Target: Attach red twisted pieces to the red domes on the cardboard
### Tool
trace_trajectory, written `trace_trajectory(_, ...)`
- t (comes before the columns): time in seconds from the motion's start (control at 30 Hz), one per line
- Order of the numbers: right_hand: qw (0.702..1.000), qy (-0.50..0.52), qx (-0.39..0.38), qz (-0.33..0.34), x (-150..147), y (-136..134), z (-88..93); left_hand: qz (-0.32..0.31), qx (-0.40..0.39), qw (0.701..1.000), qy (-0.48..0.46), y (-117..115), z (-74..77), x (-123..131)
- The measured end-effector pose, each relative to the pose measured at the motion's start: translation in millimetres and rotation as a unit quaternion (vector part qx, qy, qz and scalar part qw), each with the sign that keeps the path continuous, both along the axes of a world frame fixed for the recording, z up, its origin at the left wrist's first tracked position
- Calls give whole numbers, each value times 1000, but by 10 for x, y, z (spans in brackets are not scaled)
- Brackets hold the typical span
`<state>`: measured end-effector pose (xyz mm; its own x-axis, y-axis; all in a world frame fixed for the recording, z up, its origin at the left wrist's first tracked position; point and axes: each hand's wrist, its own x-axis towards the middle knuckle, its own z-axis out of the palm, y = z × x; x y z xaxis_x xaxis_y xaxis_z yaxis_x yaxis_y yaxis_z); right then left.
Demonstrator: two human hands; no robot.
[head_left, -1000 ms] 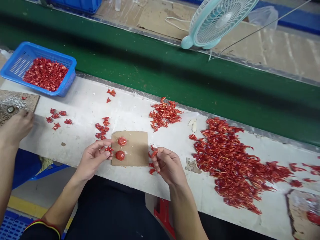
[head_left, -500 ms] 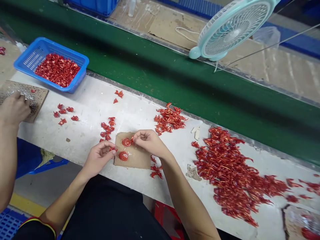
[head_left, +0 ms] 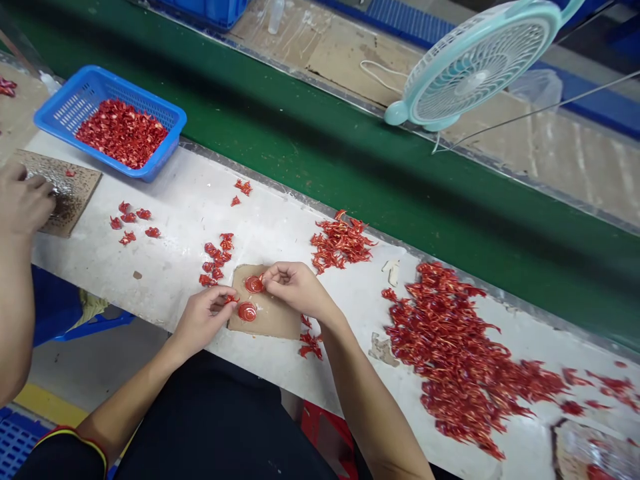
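My left hand (head_left: 207,316) pinches a small red plastic piece (head_left: 231,299) at the left edge of a brown cardboard sheet (head_left: 280,317). My right hand (head_left: 293,287) is closed in a pinch above the sheet, with a small red piece between thumb and fingertips. Its fingertips meet the edge of a round red glossy disc (head_left: 253,284). A second round red disc (head_left: 247,311) lies just below, nearer to me. Small red pieces (head_left: 214,263) lie in a cluster beyond my left hand, and spiky red pieces (head_left: 311,345) lie right of the sheet.
A large heap of spiky red pieces (head_left: 460,353) and a smaller pile (head_left: 341,243) lie to the right. A blue basket (head_left: 65,123) holds red pieces at far left. A co-worker's hand (head_left: 25,200) is over another board. Beyond a green belt (head_left: 300,153) stands a fan (head_left: 475,73).
My right hand has shifted slightly left, bringing its piece onto the upper disc's edge. My left hand still holds its piece near the sheet. The co-worker's hand has moved slightly left.
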<state>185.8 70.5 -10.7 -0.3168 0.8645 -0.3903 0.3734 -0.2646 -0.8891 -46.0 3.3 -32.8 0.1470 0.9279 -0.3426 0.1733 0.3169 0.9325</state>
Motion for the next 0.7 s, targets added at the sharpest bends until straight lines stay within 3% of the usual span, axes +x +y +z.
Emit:
trace_trajectory(0.13,999,42,-19,-24,-42,-50,-24,17,-21,999,-25,12,60,-10)
trace_trajectory(0.23,989,101,-76,-77,-73,-94,-46,43,-39,995,-87,41,148,-26)
trace_trajectory(0.4,935,239,-178,-192,-108,-257,14,46,-70,981,-176,89,319,-37)
trace_trajectory(0.5,902,306,-217,-215,-133,-389,105,34,-81,974,-208,93,355,-2)
trace_trajectory(0.7,877,355,-188,-262,-231,-609,254,27,-91,959,-265,93,354,168)
